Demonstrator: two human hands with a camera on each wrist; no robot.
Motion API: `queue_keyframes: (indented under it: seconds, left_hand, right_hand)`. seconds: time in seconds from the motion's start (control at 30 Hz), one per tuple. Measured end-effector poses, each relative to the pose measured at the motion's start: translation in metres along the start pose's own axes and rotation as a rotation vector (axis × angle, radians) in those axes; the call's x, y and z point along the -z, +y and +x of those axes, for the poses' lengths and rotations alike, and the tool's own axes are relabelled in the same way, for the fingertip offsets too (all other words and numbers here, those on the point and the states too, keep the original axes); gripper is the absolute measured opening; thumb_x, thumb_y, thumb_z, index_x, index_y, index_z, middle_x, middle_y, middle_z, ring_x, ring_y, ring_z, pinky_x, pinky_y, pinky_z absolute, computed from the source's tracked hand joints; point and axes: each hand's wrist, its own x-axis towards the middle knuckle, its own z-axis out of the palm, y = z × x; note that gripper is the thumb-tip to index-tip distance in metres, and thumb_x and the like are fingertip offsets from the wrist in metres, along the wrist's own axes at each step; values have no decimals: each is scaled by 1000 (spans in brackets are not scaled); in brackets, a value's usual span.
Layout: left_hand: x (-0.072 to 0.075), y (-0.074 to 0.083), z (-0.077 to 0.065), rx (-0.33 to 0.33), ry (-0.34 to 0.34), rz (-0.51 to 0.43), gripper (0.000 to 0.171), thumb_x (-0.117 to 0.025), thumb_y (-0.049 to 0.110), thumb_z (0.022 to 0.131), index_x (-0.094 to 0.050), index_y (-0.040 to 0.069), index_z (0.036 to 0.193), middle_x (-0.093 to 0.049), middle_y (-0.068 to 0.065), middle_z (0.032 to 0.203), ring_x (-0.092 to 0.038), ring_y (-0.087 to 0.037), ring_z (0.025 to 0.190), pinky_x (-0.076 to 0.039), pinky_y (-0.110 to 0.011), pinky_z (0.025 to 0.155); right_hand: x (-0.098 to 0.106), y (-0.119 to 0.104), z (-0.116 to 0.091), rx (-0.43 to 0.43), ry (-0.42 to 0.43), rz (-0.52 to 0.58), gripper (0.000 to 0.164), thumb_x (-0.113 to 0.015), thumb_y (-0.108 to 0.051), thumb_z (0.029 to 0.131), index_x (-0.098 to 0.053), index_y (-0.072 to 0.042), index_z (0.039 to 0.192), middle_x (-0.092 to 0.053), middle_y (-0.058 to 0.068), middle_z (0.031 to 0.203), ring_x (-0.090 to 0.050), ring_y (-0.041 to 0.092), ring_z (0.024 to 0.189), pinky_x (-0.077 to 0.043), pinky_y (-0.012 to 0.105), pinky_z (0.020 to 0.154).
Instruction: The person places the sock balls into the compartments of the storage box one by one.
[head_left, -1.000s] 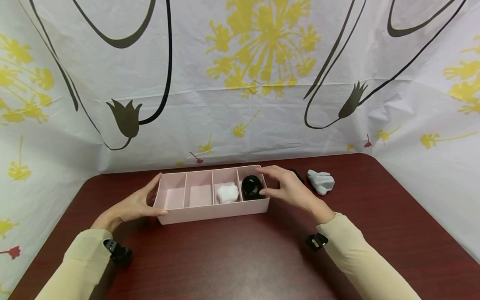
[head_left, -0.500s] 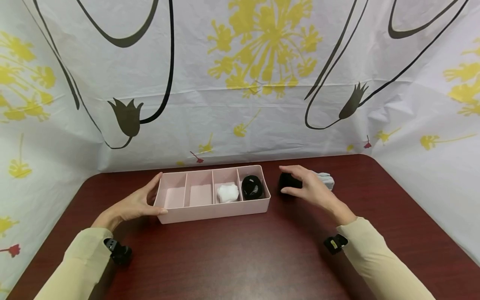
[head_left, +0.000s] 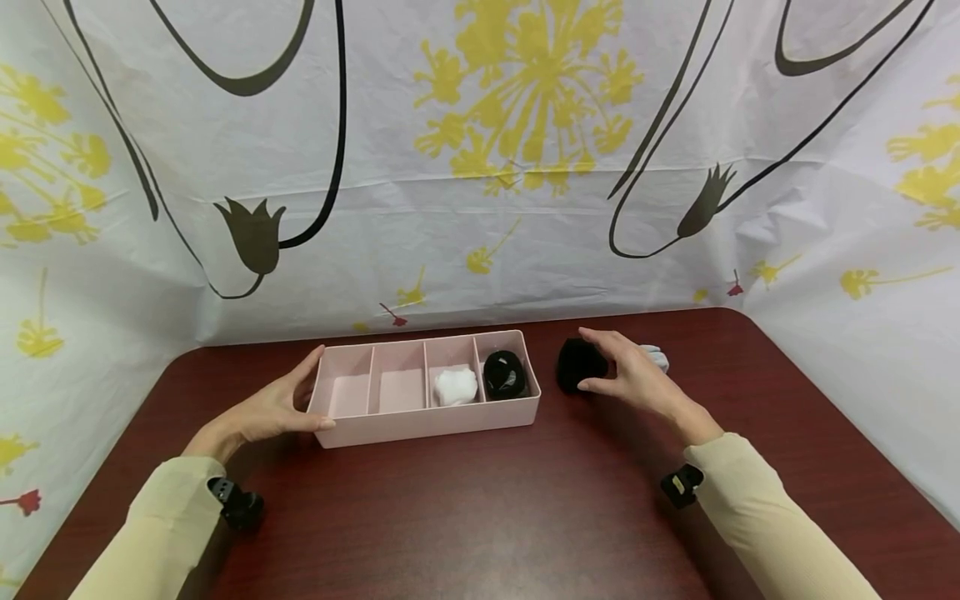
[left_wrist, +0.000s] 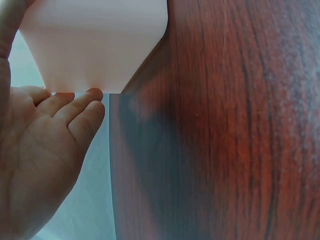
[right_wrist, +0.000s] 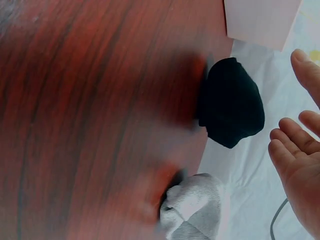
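I see a long pink box (head_left: 423, 425) on the dark red desk (head_left: 480, 508), a bit toward 11 o'clock from the desk's middle. The box has four parts in a row. Going from its 9 o'clock end to its 3 o'clock end, the first two parts show their pink floor. The third holds a soft white bundle (head_left: 455, 387), and the fourth holds a shiny black ball (head_left: 501, 377).

The left hand (head_left: 262, 410) is at the box's 9 o'clock end. Its grip pinches that end, with the thumb at the front corner and the fingers round the back.

A dark black bundle (head_left: 576, 365) sits on the desk, near the box at 3 o'clock. The right hand (head_left: 633, 377) is just beside it, on its 3 o'clock side. That grip is spread, and the right wrist view shows a gap between fingers and bundle.

Farther along at 3 o'clock is a grey bundle (right_wrist: 195, 212). From above, the right hand gets in the way and hides most of it. A white curtain (head_left: 382, 150) with yellow flowers hangs at 12 o'clock, behind the desk.
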Motion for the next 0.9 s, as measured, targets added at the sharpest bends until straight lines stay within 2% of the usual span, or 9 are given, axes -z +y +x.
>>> queue_keyframes:
  seconds: [0.13, 0.3, 0.7, 0.9]
  left_hand:
    - [0, -1, 0, -5, -2, -9, 114, -76, 12, 77, 10, 13, 151, -4, -20, 156, -17, -46, 138, -36, -11, 88]
    - [0, -2, 0, -8, 0, -16, 113, -76, 11, 77, 9, 13, 151, -3, -20, 156, -16, -46, 138, -37, -11, 88]
    - [0, -1, 0, 4, 1, -12, 113, -76, 12, 77, 10, 14, 151, -2, -19, 156, -18, -45, 138, -38, -15, 89]
    - [0, -1, 0, 7, -2, -14, 113, -76, 13, 77, 10, 17, 151, -1, -18, 157, -16, -44, 138, -37, -15, 90]
  right_hand:
    - [-1, 4, -1, -18, -14, -4, 73, -81, -10, 71, -46, 8, 133, -53, 22, 126, -51, 34, 113, -41, 47, 89]
    - [-3, 7, -1, -50, -41, -9, 78, -81, -12, 71, -42, 7, 136, -51, 23, 128, -51, 33, 111, -41, 48, 87]
    - [-7, 12, 3, -80, -113, 2, 84, -81, -15, 72, -36, 9, 139, -44, 29, 134, -44, 41, 121, -37, 55, 94]
    - [-9, 14, 3, -133, -152, 11, 86, -80, -17, 74, -32, 8, 141, -40, 30, 136, -41, 43, 122, -36, 57, 95]
